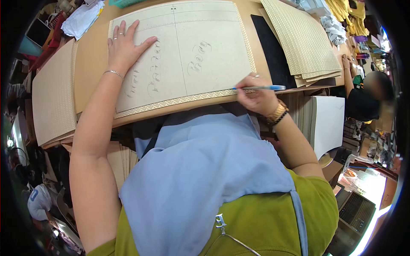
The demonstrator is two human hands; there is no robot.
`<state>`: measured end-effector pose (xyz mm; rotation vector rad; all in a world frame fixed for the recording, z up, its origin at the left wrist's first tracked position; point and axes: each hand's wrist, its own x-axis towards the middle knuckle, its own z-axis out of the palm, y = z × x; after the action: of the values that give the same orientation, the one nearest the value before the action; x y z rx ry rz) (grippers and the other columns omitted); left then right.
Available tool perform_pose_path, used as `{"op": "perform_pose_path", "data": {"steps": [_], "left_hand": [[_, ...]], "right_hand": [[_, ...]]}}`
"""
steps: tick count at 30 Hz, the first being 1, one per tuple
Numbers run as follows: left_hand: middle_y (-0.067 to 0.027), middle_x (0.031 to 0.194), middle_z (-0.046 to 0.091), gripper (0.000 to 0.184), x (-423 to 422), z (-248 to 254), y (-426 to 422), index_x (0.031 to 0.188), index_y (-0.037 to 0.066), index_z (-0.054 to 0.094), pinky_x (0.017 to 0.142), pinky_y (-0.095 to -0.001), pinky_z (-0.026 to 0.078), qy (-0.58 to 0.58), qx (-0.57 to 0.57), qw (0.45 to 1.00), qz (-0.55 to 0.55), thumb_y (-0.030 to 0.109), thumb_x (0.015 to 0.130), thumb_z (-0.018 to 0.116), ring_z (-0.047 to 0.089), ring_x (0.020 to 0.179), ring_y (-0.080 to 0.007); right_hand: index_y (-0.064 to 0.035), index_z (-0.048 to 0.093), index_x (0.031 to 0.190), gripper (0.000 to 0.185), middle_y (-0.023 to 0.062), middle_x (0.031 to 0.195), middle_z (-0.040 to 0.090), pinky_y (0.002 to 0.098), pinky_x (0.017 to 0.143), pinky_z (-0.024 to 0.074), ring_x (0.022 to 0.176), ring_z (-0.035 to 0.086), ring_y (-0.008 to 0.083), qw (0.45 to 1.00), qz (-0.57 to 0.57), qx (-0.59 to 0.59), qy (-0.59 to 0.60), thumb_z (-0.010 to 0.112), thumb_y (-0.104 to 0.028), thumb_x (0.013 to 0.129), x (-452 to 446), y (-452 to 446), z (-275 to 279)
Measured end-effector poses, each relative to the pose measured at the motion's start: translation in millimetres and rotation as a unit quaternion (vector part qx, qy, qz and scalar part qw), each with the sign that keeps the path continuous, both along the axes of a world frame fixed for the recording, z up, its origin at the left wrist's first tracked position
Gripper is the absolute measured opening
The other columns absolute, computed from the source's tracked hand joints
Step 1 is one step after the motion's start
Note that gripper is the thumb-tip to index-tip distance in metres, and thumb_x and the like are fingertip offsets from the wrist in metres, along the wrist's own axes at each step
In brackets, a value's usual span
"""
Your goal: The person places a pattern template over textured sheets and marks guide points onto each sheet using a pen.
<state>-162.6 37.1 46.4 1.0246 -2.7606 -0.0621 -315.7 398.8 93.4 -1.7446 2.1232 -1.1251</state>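
Observation:
A cream pattern board (224,38) with pencil lines and handwriting, one word reading "Body", lies on a cream woven-textured sheet (171,102). The sheet's braided surface shows as a border along the board's near and right edges. My left hand (123,49) rests flat on the board's upper left, fingers spread. Between the fingers of my right hand (257,99) is a blue pen (273,87), its tip at the board's near edge toward the right corner. Whether the tip touches the sheet, I cannot tell.
Woven sheets are stacked at the right (301,38), over a black piece (273,53); another woven stack (53,94) lies left. White cloth (83,19) sits at the back left. Pale boards (326,123) stand below the table's right side. Another person (363,100) is at far right.

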Motion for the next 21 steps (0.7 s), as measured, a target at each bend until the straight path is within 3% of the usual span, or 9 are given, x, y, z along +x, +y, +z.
{"op": "perform_pose_path", "data": {"steps": [2,5,9,12,17,21], "left_hand": [[-0.0181,0.157,0.027,0.094,1,-2,-2,0.148,0.023,0.039,0.115,-0.0569,0.019,0.000,-0.005,1.000,-0.003,0.081,0.075,0.053,0.021,0.146,-0.0360],[-0.0182,0.157,0.028,0.090,1,-5,-3,0.148,0.025,0.039,0.114,-0.0579,0.020,0.005,-0.011,1.000,-0.007,0.079,0.077,0.052,0.023,0.146,-0.0357],[-0.0186,0.156,0.028,0.092,0,-1,1,0.148,0.025,0.039,0.114,-0.0578,0.019,0.012,-0.005,1.000,-0.004,0.080,0.076,0.053,0.022,0.146,-0.0359],[-0.0191,0.156,0.028,0.093,1,-1,-1,0.148,0.025,0.039,0.115,-0.0578,0.019,0.015,-0.001,1.000,-0.004,0.080,0.075,0.053,0.022,0.146,-0.0359],[-0.0192,0.156,0.028,0.093,1,-5,0,0.148,0.026,0.039,0.115,-0.0577,0.018,0.023,-0.006,1.000,-0.002,0.081,0.075,0.053,0.022,0.146,-0.0357],[-0.0182,0.156,0.028,0.093,0,-4,-1,0.148,0.026,0.040,0.115,-0.0576,0.018,0.024,-0.007,1.000,-0.002,0.081,0.075,0.053,0.022,0.146,-0.0354]], "right_hand": [[-0.0060,0.062,0.078,0.008,0.0090,0.070,0.063,0.0345,0.062,0.0486,0.066,0.061,0.0254,1.000,0.025,0.002,0.008,0.068,-0.003,0.074,5,-9,0],[-0.0044,0.061,0.077,0.006,0.0096,0.072,0.063,0.0331,0.061,0.0488,0.066,0.061,0.0232,0.998,-0.025,0.020,-0.058,0.066,-0.001,0.076,-11,10,-3],[-0.0016,0.063,0.080,0.005,0.0103,0.072,0.063,0.0299,0.060,0.0502,0.065,0.061,0.0198,0.997,-0.055,0.048,-0.019,0.065,0.001,0.076,-15,16,9],[-0.0018,0.064,0.081,0.006,0.0102,0.073,0.063,0.0300,0.060,0.0503,0.065,0.062,0.0196,0.988,0.001,-0.065,-0.139,0.065,0.001,0.075,26,-20,-6],[-0.0006,0.064,0.082,0.008,0.0049,0.072,0.061,0.0247,0.059,0.0459,0.064,0.056,0.0104,0.970,0.019,-0.001,-0.244,0.064,0.004,0.076,65,-59,-13],[-0.0059,0.064,0.077,0.007,0.0077,0.069,0.064,0.0314,0.058,0.0498,0.063,0.061,0.0213,0.986,0.052,-0.067,-0.142,0.067,-0.002,0.071,62,-64,-25]]}}
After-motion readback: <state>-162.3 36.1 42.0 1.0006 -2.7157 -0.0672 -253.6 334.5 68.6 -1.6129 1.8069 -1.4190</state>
